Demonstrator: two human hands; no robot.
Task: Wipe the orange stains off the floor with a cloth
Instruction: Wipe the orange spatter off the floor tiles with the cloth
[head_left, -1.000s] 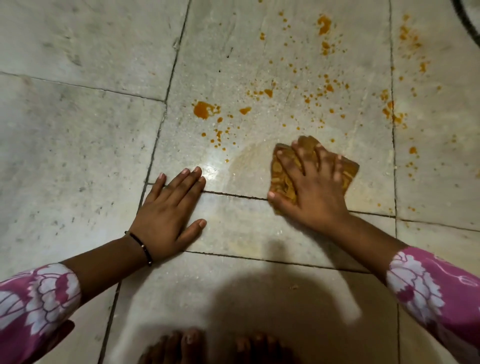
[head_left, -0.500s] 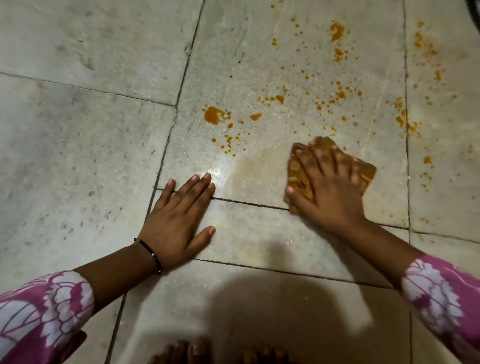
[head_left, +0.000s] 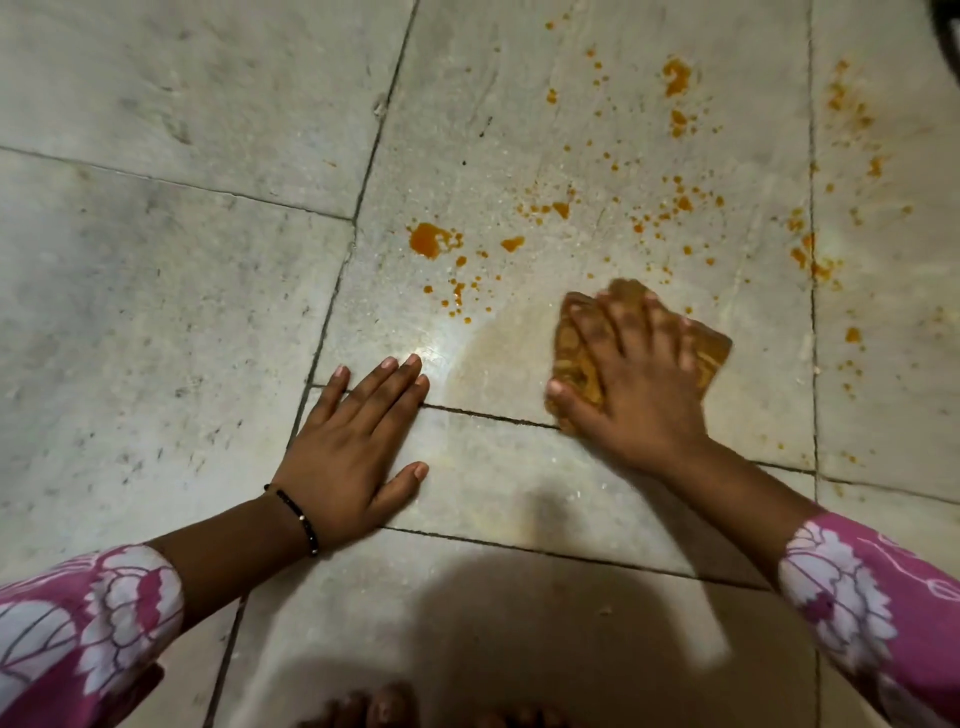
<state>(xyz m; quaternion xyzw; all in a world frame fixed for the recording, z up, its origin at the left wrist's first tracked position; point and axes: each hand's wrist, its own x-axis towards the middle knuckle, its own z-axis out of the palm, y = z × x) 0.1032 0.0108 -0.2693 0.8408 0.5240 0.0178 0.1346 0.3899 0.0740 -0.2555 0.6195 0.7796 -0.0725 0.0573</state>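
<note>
Two hands rest on the floor (head_left: 156, 322), which is laid in pale grey stone tiles with dark joints. The right hand (head_left: 636, 387) lies flat, fingers spread, pressing down on a folded cloth (head_left: 574, 364) that is soaked orange-brown; the cloth shows at the hand's left and far edges and at its right corner, and its near edge meets a tile joint. This hand does not clench the cloth, it only pins it under the palm and fingers, and it looks a little blurred. The left hand (head_left: 353, 447) is released, palm down on bare tile, fingers together and pointing far, thumb out to the right, holding nothing; a thin black bracelet (head_left: 296, 517) circles its wrist. Between the hands the tile has a wet, glossy, faintly yellow patch. Orange stains (head_left: 428, 240) remain on the far side: a large blot with small drops just left of and beyond the cloth, scattered specks farther off, and more along the joint to the right. Pink sleeves (head_left: 852, 597) with white flowers cover both forearms. Toes (head_left: 384, 709) show at the near edge, in shadow.
</note>
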